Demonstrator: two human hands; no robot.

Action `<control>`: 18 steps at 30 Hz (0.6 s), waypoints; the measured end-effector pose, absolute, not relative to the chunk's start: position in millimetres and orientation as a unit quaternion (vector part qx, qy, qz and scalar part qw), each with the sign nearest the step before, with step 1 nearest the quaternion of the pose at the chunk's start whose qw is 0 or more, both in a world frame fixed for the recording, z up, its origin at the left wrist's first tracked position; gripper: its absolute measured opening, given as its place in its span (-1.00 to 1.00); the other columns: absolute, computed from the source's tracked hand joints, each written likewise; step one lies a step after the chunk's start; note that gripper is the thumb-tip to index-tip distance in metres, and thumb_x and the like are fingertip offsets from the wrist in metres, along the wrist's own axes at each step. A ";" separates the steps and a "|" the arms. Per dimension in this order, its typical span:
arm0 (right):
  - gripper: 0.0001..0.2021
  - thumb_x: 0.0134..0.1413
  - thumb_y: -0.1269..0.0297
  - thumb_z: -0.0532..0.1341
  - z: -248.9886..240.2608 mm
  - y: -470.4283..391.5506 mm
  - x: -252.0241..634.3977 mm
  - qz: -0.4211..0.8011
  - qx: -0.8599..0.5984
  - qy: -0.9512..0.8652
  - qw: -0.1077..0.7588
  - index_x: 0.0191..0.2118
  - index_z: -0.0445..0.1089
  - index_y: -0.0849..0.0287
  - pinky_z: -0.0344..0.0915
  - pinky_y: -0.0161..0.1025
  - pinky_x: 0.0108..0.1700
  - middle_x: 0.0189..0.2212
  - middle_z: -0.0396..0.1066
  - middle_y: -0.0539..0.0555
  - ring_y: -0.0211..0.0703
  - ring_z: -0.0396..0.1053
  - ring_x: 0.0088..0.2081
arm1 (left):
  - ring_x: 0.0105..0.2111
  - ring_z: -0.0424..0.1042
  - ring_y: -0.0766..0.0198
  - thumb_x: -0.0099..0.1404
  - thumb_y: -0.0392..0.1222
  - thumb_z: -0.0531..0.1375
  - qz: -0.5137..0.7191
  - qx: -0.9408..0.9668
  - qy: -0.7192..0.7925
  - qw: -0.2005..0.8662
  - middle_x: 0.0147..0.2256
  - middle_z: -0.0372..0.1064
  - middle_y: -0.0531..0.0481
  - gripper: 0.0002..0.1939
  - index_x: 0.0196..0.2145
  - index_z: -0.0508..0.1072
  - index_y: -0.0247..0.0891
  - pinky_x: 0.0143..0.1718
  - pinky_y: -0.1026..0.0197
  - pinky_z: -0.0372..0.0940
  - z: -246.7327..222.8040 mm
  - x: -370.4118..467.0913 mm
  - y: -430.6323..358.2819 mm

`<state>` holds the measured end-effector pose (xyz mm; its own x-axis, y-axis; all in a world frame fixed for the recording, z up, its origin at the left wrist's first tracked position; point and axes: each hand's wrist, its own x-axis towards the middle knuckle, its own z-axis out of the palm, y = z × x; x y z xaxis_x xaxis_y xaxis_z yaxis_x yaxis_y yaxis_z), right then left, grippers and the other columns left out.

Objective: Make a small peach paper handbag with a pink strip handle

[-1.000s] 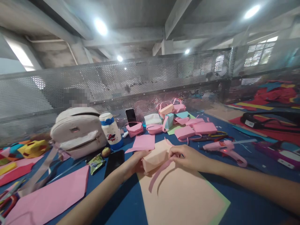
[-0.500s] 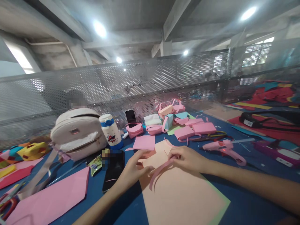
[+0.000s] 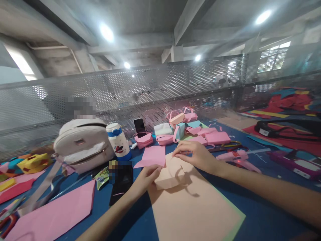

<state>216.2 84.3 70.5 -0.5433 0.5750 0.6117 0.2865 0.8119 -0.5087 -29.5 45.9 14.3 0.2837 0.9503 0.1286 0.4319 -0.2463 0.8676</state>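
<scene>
A small peach paper box (image 3: 168,180) lies on the large peach sheet (image 3: 198,214). My left hand (image 3: 150,174) is closed on its left side, thumb and fingers at the edge. Above the box, my right hand (image 3: 194,154) has its fingertips pinched together, apparently on one end of a thin paper strip (image 3: 180,170). The strip curls over the box, its shadow falling across the sheet. What exactly sits between the right fingertips is too small to see clearly. A pink sheet (image 3: 152,156) lies just beyond the left hand.
At the back stand a white backpack (image 3: 81,144), a bottle (image 3: 119,142) and several pink paper bags (image 3: 217,137). On the right lies a pink glue gun (image 3: 234,156) with a lit red light. A dark phone (image 3: 121,184) lies by my left forearm; red-handled scissors (image 3: 10,222) are far left.
The peach box now shows upright between my hands, gripped by the left. My right hand has lifted and moved slightly back; the strip it held low over the sheet now curls above the box.
</scene>
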 end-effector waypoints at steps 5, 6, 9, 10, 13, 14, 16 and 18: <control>-0.91 0.20 0.43 0.28 66.6 86.0 198.8 0.080 -0.234 -0.880 0.405 -0.26 0.55 0.13 0.26 -0.32 -0.25 -0.32 0.52 0.01 -0.20 0.45 -0.29 | -0.37 0.41 0.15 0.35 0.26 0.07 0.351 0.719 0.483 0.356 -0.41 0.48 -0.07 -0.42 -0.28 0.56 -0.37 -0.36 0.24 0.27 13.2 -23.5 39.9; -0.91 0.21 0.42 0.28 64.5 86.5 195.9 0.060 -0.235 -0.888 0.391 -0.25 0.55 0.14 0.24 -0.31 -0.26 -0.32 0.52 0.01 -0.20 0.44 -0.30 | -0.34 0.43 0.12 0.36 0.24 0.07 0.352 0.721 0.483 0.350 -0.38 0.50 -0.09 -0.44 -0.26 0.56 -0.36 -0.32 0.22 0.29 14.3 -23.2 38.6; -0.89 0.22 0.42 0.25 55.2 88.3 191.6 0.039 -0.243 -0.900 0.359 -0.25 0.55 0.13 0.19 -0.30 -0.28 -0.29 0.53 0.03 -0.18 0.44 -0.30 | -0.17 0.46 0.03 0.39 0.14 0.06 0.356 0.727 0.484 0.332 -0.18 0.53 -0.16 -0.53 -0.11 0.53 -0.31 -0.17 0.15 0.33 18.5 -25.4 35.0; -0.88 0.21 0.42 0.25 51.8 89.0 192.0 0.041 -0.247 -0.902 0.352 -0.25 0.55 0.12 0.17 -0.30 -0.29 -0.30 0.54 0.03 -0.18 0.44 -0.30 | -0.11 0.46 0.01 0.40 0.11 0.05 0.358 0.729 0.484 0.325 -0.10 0.51 -0.18 -0.55 -0.06 0.51 -0.29 -0.11 0.12 0.33 19.7 -27.3 33.5; -0.86 0.20 0.41 0.23 44.8 91.5 199.0 0.054 -0.275 -0.899 0.338 -0.23 0.55 0.11 0.15 -0.31 -0.32 -0.31 0.54 0.02 -0.19 0.44 -0.33 | 0.05 0.39 -0.01 0.38 -0.02 0.09 0.359 0.740 0.481 0.304 0.07 0.42 -0.19 -0.62 0.06 0.43 -0.23 0.06 0.06 0.27 21.5 -35.1 26.8; -0.85 0.21 0.40 0.22 44.0 92.4 202.7 0.060 -0.287 -0.895 0.336 -0.22 0.55 0.10 0.15 -0.32 -0.33 -0.30 0.54 0.01 -0.20 0.44 -0.33 | 0.10 0.36 -0.01 0.35 -0.08 0.14 0.354 0.746 0.477 0.302 0.11 0.39 -0.17 -0.62 0.09 0.41 -0.21 0.11 0.05 0.24 21.3 -37.9 23.9; -0.83 0.22 0.39 0.20 44.5 94.0 210.5 0.073 -0.310 -0.888 0.331 -0.20 0.55 0.08 0.17 -0.32 -0.31 -0.28 0.55 0.01 -0.19 0.46 -0.31 | 0.18 0.28 -0.02 0.21 -0.20 0.27 0.339 0.759 0.466 0.303 0.17 0.34 -0.13 -0.47 0.14 0.37 -0.15 0.19 0.05 0.18 19.8 -42.4 18.2; -0.83 0.22 0.38 0.19 46.0 94.6 216.9 0.084 -0.329 -0.883 0.324 -0.21 0.55 0.07 0.19 -0.31 -0.27 -0.26 0.56 0.01 -0.16 0.47 -0.26 | 0.23 0.23 -0.03 0.06 -0.32 0.35 0.329 0.770 0.454 0.304 0.21 0.30 -0.10 -0.29 0.19 0.33 -0.11 0.22 0.05 0.15 17.3 -43.5 14.1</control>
<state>216.9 94.6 46.0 -0.5745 0.6353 0.5161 0.5261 0.7696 -0.3618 -43.5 14.1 17.3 0.3713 0.8994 0.2307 0.4986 -0.4027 0.7676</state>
